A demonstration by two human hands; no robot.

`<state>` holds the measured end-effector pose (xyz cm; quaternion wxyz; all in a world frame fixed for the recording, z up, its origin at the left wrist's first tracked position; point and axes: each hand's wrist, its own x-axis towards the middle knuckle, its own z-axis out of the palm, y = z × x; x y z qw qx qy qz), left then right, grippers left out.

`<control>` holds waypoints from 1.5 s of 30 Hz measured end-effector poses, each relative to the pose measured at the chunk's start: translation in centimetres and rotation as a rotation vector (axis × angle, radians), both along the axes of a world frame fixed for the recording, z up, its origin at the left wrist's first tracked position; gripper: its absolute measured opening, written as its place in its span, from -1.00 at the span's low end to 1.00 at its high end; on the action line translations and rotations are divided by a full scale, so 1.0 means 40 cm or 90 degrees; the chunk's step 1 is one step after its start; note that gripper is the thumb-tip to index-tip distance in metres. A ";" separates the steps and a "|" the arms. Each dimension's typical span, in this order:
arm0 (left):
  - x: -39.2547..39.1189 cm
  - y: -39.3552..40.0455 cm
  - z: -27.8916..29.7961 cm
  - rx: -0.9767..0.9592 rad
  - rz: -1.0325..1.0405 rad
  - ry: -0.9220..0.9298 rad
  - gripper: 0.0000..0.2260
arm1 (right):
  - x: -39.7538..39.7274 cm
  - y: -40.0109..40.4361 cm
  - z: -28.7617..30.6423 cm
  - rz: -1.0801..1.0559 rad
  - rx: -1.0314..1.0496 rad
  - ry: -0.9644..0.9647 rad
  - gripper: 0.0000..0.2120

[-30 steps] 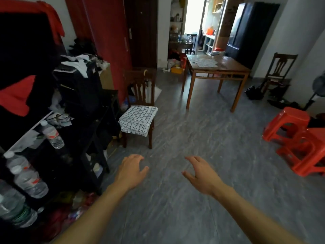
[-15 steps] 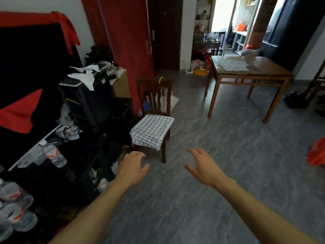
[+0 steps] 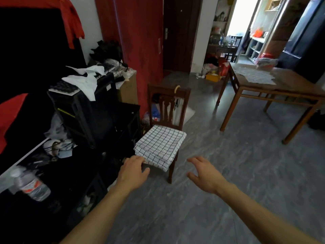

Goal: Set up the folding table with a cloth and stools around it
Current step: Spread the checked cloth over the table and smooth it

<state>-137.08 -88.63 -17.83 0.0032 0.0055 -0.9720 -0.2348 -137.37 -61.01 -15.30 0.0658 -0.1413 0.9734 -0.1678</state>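
A folded white cloth with a black grid (image 3: 161,145) lies on the seat of a dark wooden chair (image 3: 168,104) in the middle of the view. My left hand (image 3: 132,170) reaches its near left corner, fingers spread, touching or just short of the edge. My right hand (image 3: 204,174) hovers open over the floor to the right of the chair, holding nothing. No folding table or stools are in view.
A cluttered black shelf unit (image 3: 91,110) with boxes, papers and a water bottle (image 3: 31,186) fills the left side. A brown wooden table (image 3: 274,88) stands at the right back. Grey floor (image 3: 228,173) lies between them. A red door (image 3: 140,41) is behind the chair.
I have moved closer to the chair and turned left; the red stools have left the view. Both hands have advanced, the left one now at the cloth's corner.
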 end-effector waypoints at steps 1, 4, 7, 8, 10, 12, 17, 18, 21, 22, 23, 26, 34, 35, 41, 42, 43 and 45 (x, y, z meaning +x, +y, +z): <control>-0.047 -0.011 -0.005 -0.004 -0.004 -0.001 -0.66 | -0.044 -0.014 -0.005 0.001 -0.001 0.001 -0.46; -0.165 -0.034 -0.020 -0.001 -0.001 -0.018 -0.66 | -0.161 -0.048 -0.023 -0.016 -0.020 -0.014 -0.46; -0.274 -0.045 -0.050 -0.007 -0.014 -0.048 -0.67 | -0.274 -0.071 -0.059 -0.012 -0.044 -0.035 -0.45; -0.314 -0.049 -0.066 -0.009 -0.019 -0.059 -0.69 | -0.316 -0.076 -0.077 -0.007 -0.050 -0.046 -0.46; -0.400 -0.057 -0.099 -0.011 -0.023 -0.076 -0.71 | -0.403 -0.081 -0.117 -0.004 -0.062 -0.066 -0.47; -0.491 -0.059 -0.141 -0.013 -0.013 -0.099 -0.69 | -0.502 -0.079 -0.169 -0.001 -0.067 -0.088 -0.46; -0.696 -0.051 -0.222 -0.012 0.016 -0.143 -0.68 | -0.745 -0.076 -0.285 -0.015 -0.087 -0.165 -0.44; -0.734 -0.052 -0.237 -0.007 0.019 -0.151 -0.68 | -0.787 -0.076 -0.303 -0.016 -0.086 -0.179 -0.44; -0.841 -0.063 -0.283 0.013 0.024 -0.173 -0.68 | -0.900 -0.081 -0.359 -0.017 -0.076 -0.204 -0.45; -0.874 -0.070 -0.302 0.021 0.024 -0.178 -0.69 | -0.934 -0.084 -0.380 -0.018 -0.071 -0.208 -0.45; -0.905 -0.076 -0.323 0.026 0.023 -0.183 -0.70 | -0.962 -0.089 -0.401 -0.019 -0.066 -0.209 -0.45; -0.987 -0.099 -0.403 0.023 0.017 -0.207 -0.66 | -1.026 -0.114 -0.476 -0.021 -0.062 -0.210 -0.46; -1.160 -0.149 -0.760 0.000 -0.051 -0.237 -0.65 | -1.065 -0.177 -0.833 -0.080 -0.086 -0.255 -0.47; -1.172 -0.154 -0.808 -0.001 -0.064 -0.243 -0.64 | -1.062 -0.184 -0.881 -0.093 -0.086 -0.262 -0.45; -1.225 -0.179 -1.050 -0.031 -0.161 -0.201 -0.63 | -1.083 -0.257 -1.125 -0.139 -0.056 -0.205 -0.39; -1.233 -0.183 -1.082 -0.042 -0.172 -0.185 -0.62 | -1.093 -0.270 -1.156 -0.142 -0.057 -0.183 -0.38; -1.242 -0.187 -1.114 -0.047 -0.184 -0.171 -0.60 | -1.103 -0.282 -1.186 -0.145 -0.058 -0.164 -0.36; -1.259 -0.193 -1.171 -0.064 -0.216 -0.147 -0.54 | -1.120 -0.301 -1.235 -0.149 -0.055 -0.133 -0.33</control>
